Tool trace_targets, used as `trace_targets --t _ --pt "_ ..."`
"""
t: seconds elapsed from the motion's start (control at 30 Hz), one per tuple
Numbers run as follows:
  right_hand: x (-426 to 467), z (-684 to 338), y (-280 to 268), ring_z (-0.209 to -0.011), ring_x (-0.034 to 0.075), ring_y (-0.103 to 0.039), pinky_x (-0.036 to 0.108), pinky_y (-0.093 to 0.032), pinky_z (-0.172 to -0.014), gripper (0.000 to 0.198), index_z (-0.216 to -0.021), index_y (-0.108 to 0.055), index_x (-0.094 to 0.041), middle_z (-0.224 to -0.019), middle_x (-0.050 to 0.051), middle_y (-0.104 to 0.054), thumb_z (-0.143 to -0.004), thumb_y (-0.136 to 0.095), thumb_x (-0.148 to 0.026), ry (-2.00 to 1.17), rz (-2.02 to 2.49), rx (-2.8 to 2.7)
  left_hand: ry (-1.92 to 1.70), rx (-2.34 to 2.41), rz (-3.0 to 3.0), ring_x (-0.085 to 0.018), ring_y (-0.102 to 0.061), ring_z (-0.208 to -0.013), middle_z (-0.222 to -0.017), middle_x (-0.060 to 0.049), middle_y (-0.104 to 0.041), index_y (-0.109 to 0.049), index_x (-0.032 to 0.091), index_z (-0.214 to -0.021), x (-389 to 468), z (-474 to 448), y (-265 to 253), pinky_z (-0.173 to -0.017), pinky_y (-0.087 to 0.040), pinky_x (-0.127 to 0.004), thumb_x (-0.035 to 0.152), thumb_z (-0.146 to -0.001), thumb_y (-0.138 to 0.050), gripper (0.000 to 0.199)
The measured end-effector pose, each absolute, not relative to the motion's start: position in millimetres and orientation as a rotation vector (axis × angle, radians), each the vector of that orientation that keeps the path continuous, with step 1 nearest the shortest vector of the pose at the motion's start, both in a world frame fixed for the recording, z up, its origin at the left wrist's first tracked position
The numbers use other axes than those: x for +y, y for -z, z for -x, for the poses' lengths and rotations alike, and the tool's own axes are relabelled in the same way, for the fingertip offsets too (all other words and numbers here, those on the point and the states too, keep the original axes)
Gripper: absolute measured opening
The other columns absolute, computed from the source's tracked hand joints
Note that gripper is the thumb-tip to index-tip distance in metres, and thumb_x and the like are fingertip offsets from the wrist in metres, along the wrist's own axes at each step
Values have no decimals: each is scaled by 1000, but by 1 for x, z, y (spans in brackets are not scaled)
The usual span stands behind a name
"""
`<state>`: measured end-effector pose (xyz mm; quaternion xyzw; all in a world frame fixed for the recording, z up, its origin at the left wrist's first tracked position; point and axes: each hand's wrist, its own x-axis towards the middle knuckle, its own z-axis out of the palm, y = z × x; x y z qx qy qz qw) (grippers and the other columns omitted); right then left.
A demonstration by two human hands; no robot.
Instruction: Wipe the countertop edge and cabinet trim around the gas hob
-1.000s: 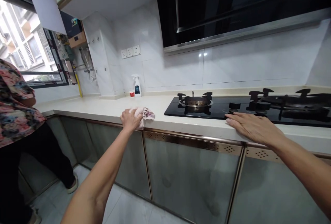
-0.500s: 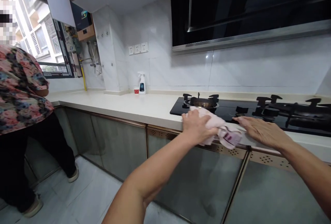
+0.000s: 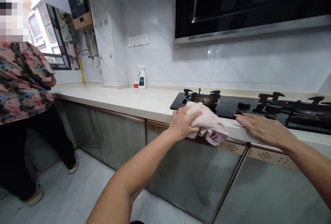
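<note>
My left hand [image 3: 183,122] grips a pale pink cloth [image 3: 207,119] at the front edge of the counter, by the left end of the black gas stove [image 3: 230,105]. A loose corner of the cloth with a dark purple print hangs over the counter edge. Fingers outstretched and nearly flat, my right hand [image 3: 263,129] rests at the stove's front edge with nothing in it. Behind the cloth stands the left burner [image 3: 203,98] with its black pan supports.
A white spray bottle [image 3: 141,77] and a small red cup [image 3: 136,85] stand at the back of the white counter [image 3: 108,98]. The range hood [image 3: 248,7] overhangs the stove. Another person in a floral shirt [image 3: 23,79] stands at the far left.
My left hand has slid left along the counter edge with the cloth. My right hand stays almost where it was. The camera view has shifted slightly.
</note>
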<state>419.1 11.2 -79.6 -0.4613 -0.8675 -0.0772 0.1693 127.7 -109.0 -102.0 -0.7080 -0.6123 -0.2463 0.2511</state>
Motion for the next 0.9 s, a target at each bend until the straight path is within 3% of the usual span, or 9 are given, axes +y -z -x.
trace_targets --t 0.1,0.17,0.47,0.73,0.9 --pt "7 -419 78 -153 25 -33 46 -21 -130 75 -151 -50 -20 -161 6 -44 -89 -19 -50 167 1347 -2521 652 -1759 1878 -30 -44 -138 -152 -10 -46 -55 35 -146 -127 -78 97 -114 -36 -43 48 -82 -74 69" --pt "6 -418 78 -153 26 -32 49 -18 -130 75 -152 -48 -19 -162 7 -42 -91 -17 -50 178 1339 -2516 633 -1816 1850 -30 -43 -139 -154 -9 -45 -53 34 -148 -141 -42 91 -115 -35 -44 46 -83 -74 69" --pt "13 -415 83 -152 25 -34 51 -30 -124 81 -151 -51 -25 -162 3 -44 -96 -8 -65 249 1338 -2438 444 -2079 1713 -32 -46 -138 -147 -11 -48 -41 33 -153 -172 79 67 -115 -37 -48 58 -87 -65 75" --pt "5 -409 79 -147 32 -41 57 -32 -118 76 -150 -53 -28 -160 8 -46 -99 -10 -65 260 1337 -2413 517 -2012 1402 -32 -45 -129 -138 -8 -54 -45 31 -149 -166 44 88 -110 -38 -45 56 -94 -53 60" --pt "12 -409 84 -144 35 -44 61 -35 -114 75 -147 -55 -32 -156 7 -51 -98 -12 -68 247 1315 -2370 511 -1931 1504 -37 -41 -136 -148 -14 -49 -49 29 -148 -144 -17 96 -113 -34 -50 67 -89 -55 71"
